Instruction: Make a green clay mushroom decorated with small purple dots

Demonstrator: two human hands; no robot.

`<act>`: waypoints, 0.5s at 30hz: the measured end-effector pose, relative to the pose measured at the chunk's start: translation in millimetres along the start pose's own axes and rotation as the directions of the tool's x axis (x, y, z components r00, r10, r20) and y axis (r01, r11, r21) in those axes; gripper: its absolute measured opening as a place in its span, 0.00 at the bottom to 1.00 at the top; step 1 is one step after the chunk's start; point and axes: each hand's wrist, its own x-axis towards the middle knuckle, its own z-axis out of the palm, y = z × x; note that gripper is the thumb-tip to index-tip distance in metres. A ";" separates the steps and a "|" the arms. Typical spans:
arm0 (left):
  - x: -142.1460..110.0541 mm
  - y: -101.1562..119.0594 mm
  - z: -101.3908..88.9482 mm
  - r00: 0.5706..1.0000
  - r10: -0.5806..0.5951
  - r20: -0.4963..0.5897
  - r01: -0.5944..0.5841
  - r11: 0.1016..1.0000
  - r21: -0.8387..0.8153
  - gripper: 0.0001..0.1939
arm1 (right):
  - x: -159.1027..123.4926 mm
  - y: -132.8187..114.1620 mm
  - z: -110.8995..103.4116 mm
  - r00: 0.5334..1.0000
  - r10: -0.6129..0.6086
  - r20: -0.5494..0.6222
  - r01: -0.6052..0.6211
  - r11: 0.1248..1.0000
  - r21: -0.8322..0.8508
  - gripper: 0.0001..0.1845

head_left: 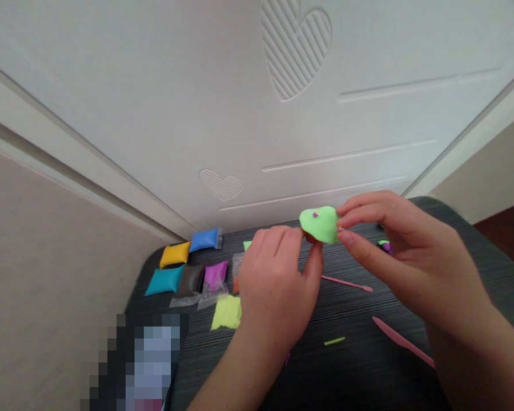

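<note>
A light green modelling clay piece (324, 226), thin-edged and rounded, is held up above the dark table. My left hand (278, 279) is closed around its lower left side, the thumb underneath. A small purple dot (314, 214) with a bit of yellow sits on the green surface. At the piece's right edge, my right hand (406, 257) pinches a tiny purple-and-yellow clay bit (341, 229) between thumb and fingers, touching the green clay. Below the hands lie a thin pink modelling tool (346, 282), a pink clay knife (402, 341) and a yellow-green clay strip (334, 341).
On the table's left are clay packets: blue (204, 240), yellow (175, 254), teal (164, 279), black (191, 281) and purple (215, 276). A yellow-green packet (227, 312) lies nearer. A blurred-out dark device (145, 359) is front left. Behind the table rises a white panel (175, 103).
</note>
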 end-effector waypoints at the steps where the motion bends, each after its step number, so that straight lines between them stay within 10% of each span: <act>1: -0.1 0.0 0.1 1.000 0.005 -0.010 -0.005 1.000 -0.012 0.07 | 0.3 0.6 0.5 1.000 -0.008 -0.004 0.008 1.000 -0.007 0.08; 15: -1.4 1.4 -0.9 0.997 0.024 -0.079 -0.031 0.996 -0.081 0.08 | -0.1 2.2 -0.9 0.999 -0.013 -0.038 0.013 1.000 0.009 0.08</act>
